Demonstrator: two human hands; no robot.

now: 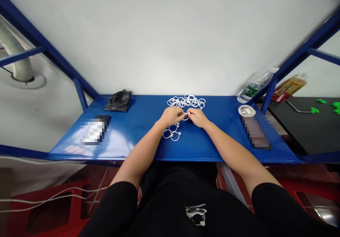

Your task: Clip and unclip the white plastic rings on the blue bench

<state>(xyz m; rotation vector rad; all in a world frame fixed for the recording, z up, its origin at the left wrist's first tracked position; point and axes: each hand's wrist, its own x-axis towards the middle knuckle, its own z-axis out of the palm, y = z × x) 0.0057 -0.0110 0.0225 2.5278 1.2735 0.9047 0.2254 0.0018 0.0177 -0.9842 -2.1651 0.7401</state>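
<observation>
Between my two hands is a white ring [185, 119] with a small tab, thin and plastic-looking. My left hand [172, 116] pinches its left side, fingers closed. On the opposite side, the closed fingers of my right hand [198, 117] grip it near the tab. Just beyond my hands lies a loose pile of similar white rings [195, 102] on the blue table [143, 123]. Several more rings [175, 136] lie nearer to me, below my left hand and partly hidden by the wrist.
A crumpled black bag [118, 100] and a blurred-out item [93, 130] are at left. At right stand a water bottle [251, 90], leaning on the blue frame [292, 52], a coiled white cable [247, 111] and a blurred-out dark item [255, 132]. A wall [170, 38] closes the back.
</observation>
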